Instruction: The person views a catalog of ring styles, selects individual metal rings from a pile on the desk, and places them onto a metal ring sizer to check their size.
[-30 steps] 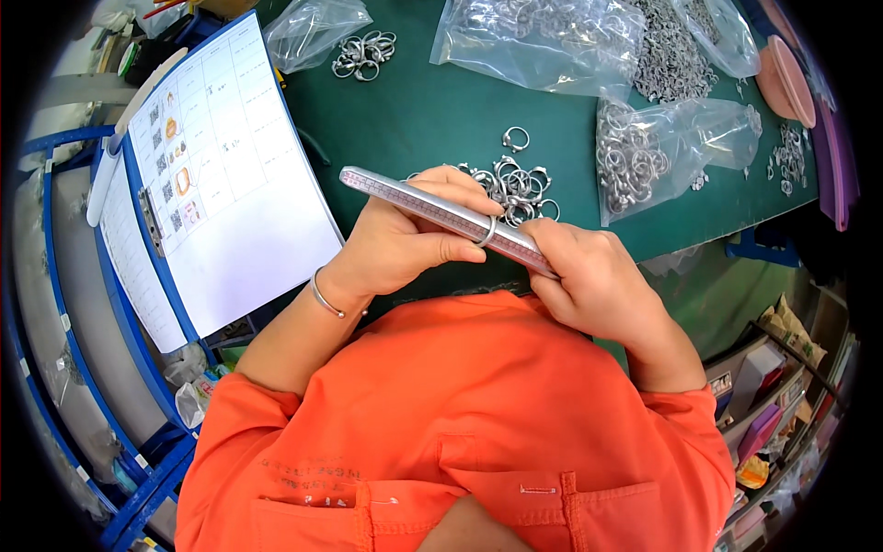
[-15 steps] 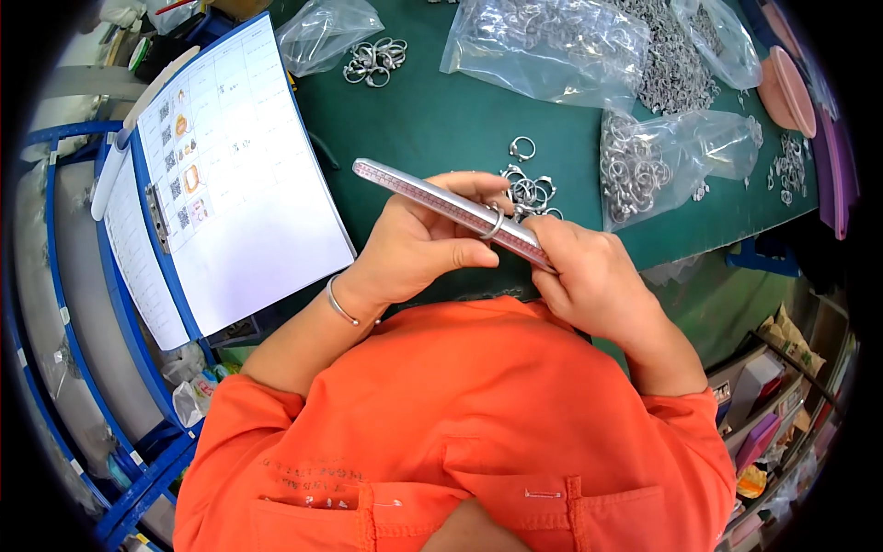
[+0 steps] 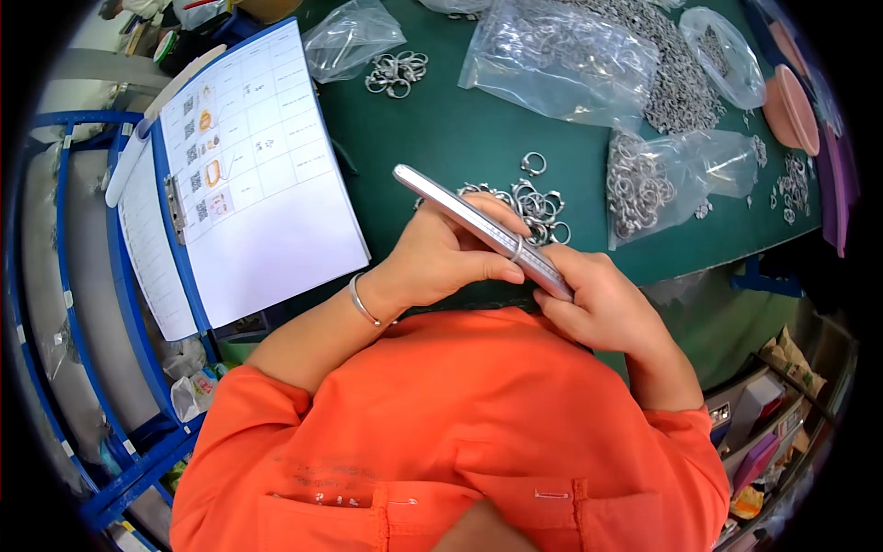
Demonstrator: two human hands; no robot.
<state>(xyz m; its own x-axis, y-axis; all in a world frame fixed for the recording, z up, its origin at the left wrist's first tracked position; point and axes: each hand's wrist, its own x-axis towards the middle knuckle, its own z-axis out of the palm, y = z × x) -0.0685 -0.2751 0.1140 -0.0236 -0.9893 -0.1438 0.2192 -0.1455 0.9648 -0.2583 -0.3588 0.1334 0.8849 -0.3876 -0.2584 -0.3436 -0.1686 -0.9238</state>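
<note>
My right hand [image 3: 598, 296] is closed round the lower right end of a silver ring mandrel [image 3: 452, 204], a tapered metal stick with marked scales. The mandrel slants up to the left, above my shirt front. A metal ring [image 3: 518, 248] encircles it near my right hand. My left hand [image 3: 441, 255] curls round the mandrel from the left, its thumb and index finger pinching at the ring. Just beyond my hands lies a loose pile of silver rings [image 3: 538, 204], partly hidden by my left fingers. One single ring [image 3: 533, 164] lies apart, farther back.
On the left stands a clipboard [image 3: 276, 221] with printed sheets. Behind it are a clear bag [image 3: 352, 39] and another ring cluster [image 3: 397, 74]. At right lie a bag of rings [image 3: 639, 189], a large bag [image 3: 561, 60], a heap of small metal parts [image 3: 685, 92] and a pink bowl [image 3: 791, 109].
The mandrel has tilted more steeply and turned, so a different face shows. Both hands stay on it, slightly right and lower in view. The whole bench view has shifted a little to the right.
</note>
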